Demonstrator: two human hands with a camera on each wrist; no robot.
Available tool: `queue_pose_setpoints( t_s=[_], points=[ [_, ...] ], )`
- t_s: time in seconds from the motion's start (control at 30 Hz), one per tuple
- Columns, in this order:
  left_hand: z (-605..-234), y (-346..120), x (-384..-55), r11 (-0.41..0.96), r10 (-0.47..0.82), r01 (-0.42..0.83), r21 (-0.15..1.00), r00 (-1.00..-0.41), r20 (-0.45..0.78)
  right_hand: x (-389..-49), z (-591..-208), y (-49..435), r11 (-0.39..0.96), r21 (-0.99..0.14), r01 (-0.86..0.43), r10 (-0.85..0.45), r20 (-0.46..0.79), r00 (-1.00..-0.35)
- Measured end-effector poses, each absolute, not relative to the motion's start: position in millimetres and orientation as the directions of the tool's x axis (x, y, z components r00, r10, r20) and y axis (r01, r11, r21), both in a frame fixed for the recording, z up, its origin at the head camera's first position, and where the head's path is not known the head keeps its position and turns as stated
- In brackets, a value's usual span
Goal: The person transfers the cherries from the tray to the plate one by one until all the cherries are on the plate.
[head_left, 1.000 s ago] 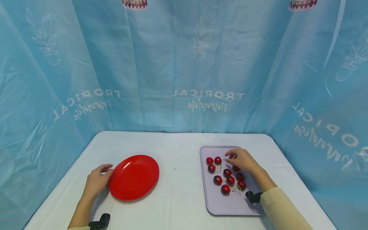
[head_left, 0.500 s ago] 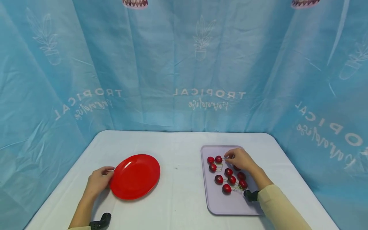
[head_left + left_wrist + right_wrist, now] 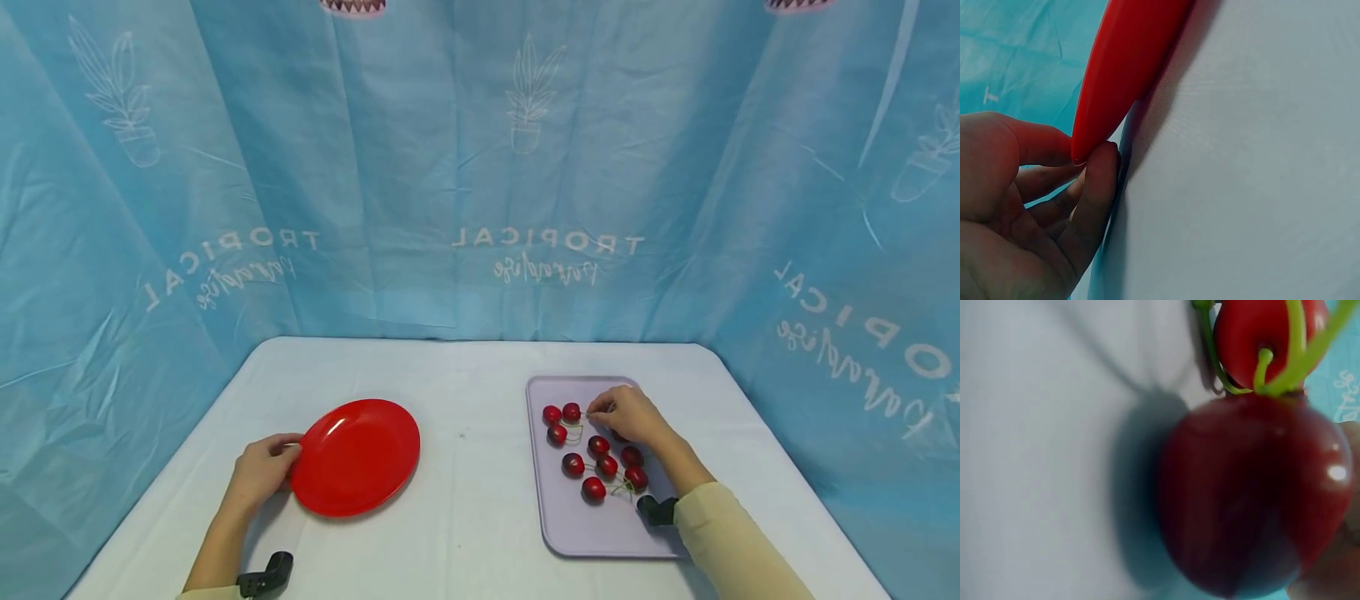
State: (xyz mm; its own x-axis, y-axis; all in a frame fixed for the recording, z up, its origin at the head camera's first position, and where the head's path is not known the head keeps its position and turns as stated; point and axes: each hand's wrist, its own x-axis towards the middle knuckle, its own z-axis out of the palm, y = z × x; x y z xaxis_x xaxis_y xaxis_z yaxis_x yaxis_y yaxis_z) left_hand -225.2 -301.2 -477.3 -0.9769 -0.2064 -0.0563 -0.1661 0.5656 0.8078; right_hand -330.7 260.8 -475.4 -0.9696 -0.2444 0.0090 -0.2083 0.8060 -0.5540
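Note:
The red plate (image 3: pixel 356 458) lies on the table at the left, its near-left rim tipped up a little. My left hand (image 3: pixel 260 471) pinches that rim; in the left wrist view the thumb is on one side of the plate edge (image 3: pixel 1125 75) and a fingertip on the other. Over the lilac tray (image 3: pixel 592 546), my right hand (image 3: pixel 630 414) has thumb and index finger together at the stem of a cherry (image 3: pixel 572 412) near the tray's far left. A large dark cherry (image 3: pixel 1254 494) hides most of that hand in the right wrist view.
Several more cherries with green stems, such as one nearer the front (image 3: pixel 593 490), lie in the tray, some under the right forearm. A white cloth (image 3: pixel 461 500) covers the table between plate and tray. A blue curtain (image 3: pixel 480 167) hangs round the back and sides.
My right fingertips have come together at the cherry's stem. My left fingers have closed onto the plate's rim. The cherries and tray have kept their arrangement.

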Motion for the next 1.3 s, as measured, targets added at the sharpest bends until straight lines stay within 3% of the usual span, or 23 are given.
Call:
queue_pose_setpoints(
  t_s=[0.6,1.3],
  points=[
    [-485.7,-304.2,-230.5,0.538,-0.207,-0.161,0.827,-0.977,-0.055,-330.0,-477.9,264.0,0.797,-0.579,-0.170,-0.194,0.020,-0.981],
    [-488.6,-304.2,-229.4,0.504,-0.213,-0.169,0.847,-0.975,-0.068,-330.9,-465.7,255.1,0.792,-0.562,-0.239,-0.205,0.125,-0.971]
  ],
)
